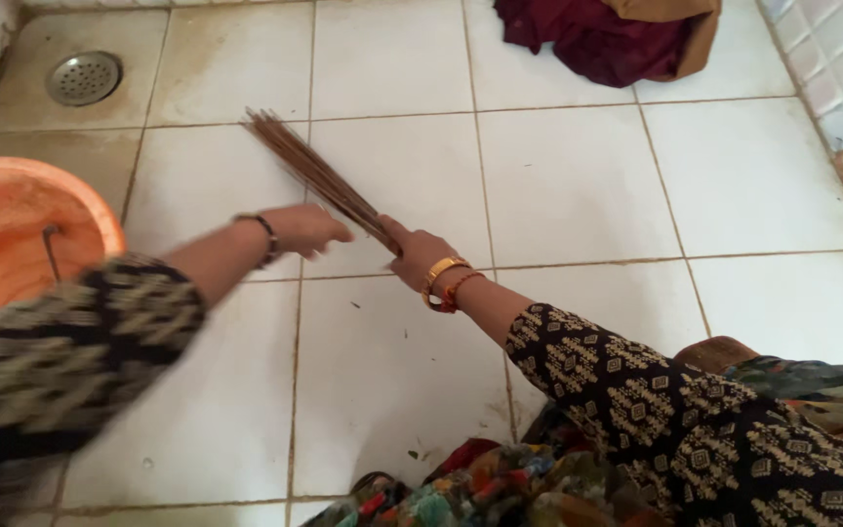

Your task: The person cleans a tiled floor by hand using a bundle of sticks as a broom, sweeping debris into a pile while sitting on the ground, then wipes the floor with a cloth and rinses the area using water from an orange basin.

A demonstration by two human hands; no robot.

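At the far left a round metal drain [84, 77] sits in the corner of the tiled floor [578, 185], and nearer, an orange plastic tub [12, 229] stands against the left edge. The left hand [302, 230] (blurred) hovers with fingers loosely open, just beside the stick broom [309, 171] but holding nothing. The right hand [420, 256] is closed around the bound end of the broom, its bristles angled low toward the far left so they can drag along the tiles. At the far right lies a heap of maroon cloth [602, 39].
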